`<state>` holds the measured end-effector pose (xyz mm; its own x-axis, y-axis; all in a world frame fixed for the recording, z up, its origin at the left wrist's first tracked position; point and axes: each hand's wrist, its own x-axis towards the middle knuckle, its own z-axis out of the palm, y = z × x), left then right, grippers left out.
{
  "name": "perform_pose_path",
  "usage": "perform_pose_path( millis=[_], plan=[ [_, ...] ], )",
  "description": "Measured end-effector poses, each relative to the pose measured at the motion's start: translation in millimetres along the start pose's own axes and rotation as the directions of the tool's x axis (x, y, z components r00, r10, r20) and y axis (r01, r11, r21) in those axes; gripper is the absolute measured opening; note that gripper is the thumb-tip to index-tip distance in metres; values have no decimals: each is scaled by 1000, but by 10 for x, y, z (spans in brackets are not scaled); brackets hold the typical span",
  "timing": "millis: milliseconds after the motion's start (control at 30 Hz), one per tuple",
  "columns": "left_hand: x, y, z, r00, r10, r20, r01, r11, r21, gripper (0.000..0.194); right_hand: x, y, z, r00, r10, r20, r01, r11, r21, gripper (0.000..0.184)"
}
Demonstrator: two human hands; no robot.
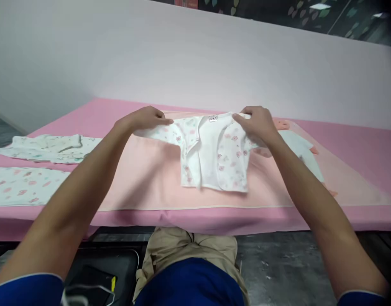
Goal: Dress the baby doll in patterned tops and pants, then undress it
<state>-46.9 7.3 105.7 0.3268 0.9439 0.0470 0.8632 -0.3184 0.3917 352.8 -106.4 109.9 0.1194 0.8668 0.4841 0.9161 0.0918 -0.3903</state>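
Observation:
A small white baby shirt [209, 153] with a pink printed pattern hangs between my two hands, its open front facing me. My left hand [147, 118] pinches it along the sleeve on the left. With thumb and fingers closed, my right hand [257, 121] grips it by the shoulder near the collar on the right. A dark label shows inside the neckline. Below and behind the shirt lies a peach cloth [144, 178], spread flat on the pink-covered table [355, 148].
Folded white patterned clothes [51, 148] lie at the left, with a printed white garment [26, 185] in front of them. A white garment with orange trim [305, 155] rests on the cloth at the right, partly behind my forearm. A pale wall [214, 59] stands behind the table.

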Motion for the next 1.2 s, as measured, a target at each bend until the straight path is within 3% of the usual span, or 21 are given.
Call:
perform_pose_path(
  millis=[67,133,233,300,367,433,533,633,733,800,867,933,1033,1133,1200],
  plan=[
    [528,-268,118,999,-20,49,15,996,93,54,329,229,429,982,81,170,-58,989,-138,34],
    [858,-559,316,995,-56,78,45,989,138,53,495,489,780,918,148,368,-64,971,-231,38],
    [1018,-988,624,981,-109,159,92,990,109,49,470,936,1048,831,167,530,-29,965,-259,47],
    [1006,-1212,782,976,-99,193,101,995,-2,43,376,1246,1062,815,143,562,6,967,-254,50],
    [972,-1345,895,982,-81,168,109,980,-164,38,301,1529,1006,832,91,547,7,985,-174,52],
    [942,-1380,989,990,-104,93,130,932,-339,32,256,1762,951,850,56,523,-71,997,8,56],
    [890,-1325,1164,958,-281,-60,214,838,-502,24,180,2009,977,876,86,474,-208,955,211,57],
    [822,-1281,1384,903,-372,-216,261,873,-413,30,38,2167,1115,957,72,281,-122,978,167,50],
    [784,-1292,1525,927,-275,-255,201,938,-282,30,-100,2262,1235,987,-73,143,67,997,49,41],
    [787,-1308,1533,939,-246,-240,183,948,-259,36,-150,2290,1274,986,-122,110,116,991,63,37],
    [802,-1324,1487,937,-256,-239,184,940,-286,36,-173,2290,1294,997,-58,58,49,988,149,35],
    [814,-1348,1417,927,-281,-248,182,916,-358,33,-187,2269,1305,995,103,16,-103,959,265,38],
    [819,-1405,1322,916,-313,-252,179,879,-441,34,-218,2228,1283,949,310,61,-311,882,354,46],
    [815,-1462,1265,918,-325,-227,192,865,-464,29,-239,2184,1188,917,344,200,-387,887,250,50],
    [818,-1492,1237,924,-326,-200,196,852,-485,28,-216,2144,1102,917,334,216,-376,905,196,50]
  ],
)
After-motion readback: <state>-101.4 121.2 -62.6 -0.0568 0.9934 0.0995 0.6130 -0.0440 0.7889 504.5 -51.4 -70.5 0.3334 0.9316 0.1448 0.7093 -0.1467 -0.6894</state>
